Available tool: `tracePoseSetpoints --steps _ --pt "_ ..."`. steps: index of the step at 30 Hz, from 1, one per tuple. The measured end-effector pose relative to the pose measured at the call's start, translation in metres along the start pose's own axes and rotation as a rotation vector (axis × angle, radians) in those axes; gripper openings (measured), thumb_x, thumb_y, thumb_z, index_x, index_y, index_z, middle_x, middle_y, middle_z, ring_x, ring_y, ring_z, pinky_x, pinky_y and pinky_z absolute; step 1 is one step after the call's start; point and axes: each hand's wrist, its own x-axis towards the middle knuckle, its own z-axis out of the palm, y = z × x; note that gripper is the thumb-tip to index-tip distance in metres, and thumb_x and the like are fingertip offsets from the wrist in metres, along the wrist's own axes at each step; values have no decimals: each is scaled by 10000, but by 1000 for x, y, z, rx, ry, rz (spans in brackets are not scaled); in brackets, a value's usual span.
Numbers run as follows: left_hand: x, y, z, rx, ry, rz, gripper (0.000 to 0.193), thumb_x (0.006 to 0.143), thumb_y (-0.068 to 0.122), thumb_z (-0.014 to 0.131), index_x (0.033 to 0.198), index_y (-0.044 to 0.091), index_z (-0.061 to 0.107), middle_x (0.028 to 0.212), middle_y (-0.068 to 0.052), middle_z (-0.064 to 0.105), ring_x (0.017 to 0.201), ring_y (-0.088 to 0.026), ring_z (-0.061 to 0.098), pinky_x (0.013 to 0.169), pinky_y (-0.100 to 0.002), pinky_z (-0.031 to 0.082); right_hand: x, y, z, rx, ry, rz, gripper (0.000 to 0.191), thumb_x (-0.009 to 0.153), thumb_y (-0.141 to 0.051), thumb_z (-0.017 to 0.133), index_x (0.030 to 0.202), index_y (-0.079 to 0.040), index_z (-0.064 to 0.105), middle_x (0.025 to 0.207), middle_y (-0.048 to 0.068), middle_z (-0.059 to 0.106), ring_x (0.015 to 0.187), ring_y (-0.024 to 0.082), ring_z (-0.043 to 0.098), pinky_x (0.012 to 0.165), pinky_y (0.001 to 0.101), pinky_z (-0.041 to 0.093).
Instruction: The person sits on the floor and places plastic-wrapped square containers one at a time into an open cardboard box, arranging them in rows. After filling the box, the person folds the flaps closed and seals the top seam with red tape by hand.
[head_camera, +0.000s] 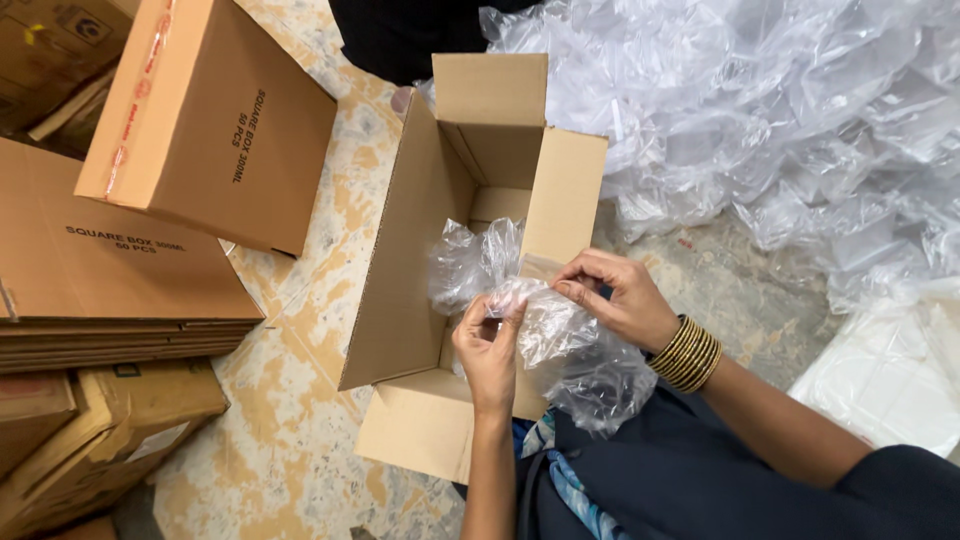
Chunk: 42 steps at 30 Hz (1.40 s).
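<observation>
Holding a clear plastic bag (545, 325) over an open cardboard box (410, 270), the person works with both hands. The left hand (489, 345) pinches the crinkled top of the bag from below, with the fingers closed on it. The right hand (612, 297) pinches the same bag from the right side, with the fingertips pressed on the plastic. Gold bangles (688, 354) sit on the right wrist.

The bag hangs partly inside the box and partly over the near right edge, down toward the person's dark lap. The box stands on the floor (300, 440) with all its flaps up. Only plastic can be seen inside, so the box looks like it is just starting to be lined or filled. The bag is not yet spread out flat in it.

To the far right lies a big heap of more clear bags (800, 110). On the left are a closed brown box (205, 120) and a stack of flat cardboard (100, 300).
</observation>
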Motion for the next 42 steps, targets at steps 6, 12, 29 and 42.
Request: tracePoseSetpoints --steps 6,12,29,42 --pt "-3 -6 5 69 -167 122 218 918 63 796 798 5 623 787 50 510 728 -33 444 628 -207 363 -1 0 2 554 -249 -16 438 876 -117 732 1268 -77 541 925 -40 653 877 19 635 766 208 532" --pt "-1 -3 5 -58 -147 -81 209 937 118 771 801 54 626 729 66 532 652 -20 429 572 -202 345 -5 19 5 315 -103 74 129 935 -131 751 958 -4 743 769 -16 639 691 41 542 605 233 466" --pt "-10 -24 -14 -908 -205 -386 288 926 287 718 905 6 660 801 -89 666 681 -152 607 646 -280 500 -10 33 5 959 -102 98 169 1060 -157 597 1058 4 645 984 74 662 926 150 637 878 318 533" --pt "-22 -41 15 467 -226 102 65 904 14 611 962 7 640 814 -157 604 685 -275 601 614 -353 472 -41 129 16 515 62 116 436 901 73 506 1325 -16 462 1214 19 538 1090 55 589 887 221 521"
